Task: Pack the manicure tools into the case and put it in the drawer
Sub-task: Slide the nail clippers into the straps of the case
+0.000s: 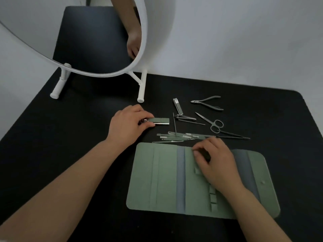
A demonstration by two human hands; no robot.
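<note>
A green manicure case lies unfolded on the black table, with elastic loops down its middle panel. My right hand rests on that panel, and its fingers pinch the case's upper edge at a loop. My left hand grips a large green nail clipper lying flat on the table. Beyond the case lie a row of thin green files and pushers, a small clipper, another clipper, scissors, tweezers and cuticle nippers.
A round white-framed mirror on a white stand stands at the table's back left. The black table ends at a rounded corner at the right, with a pale wall behind it. No drawer is in view.
</note>
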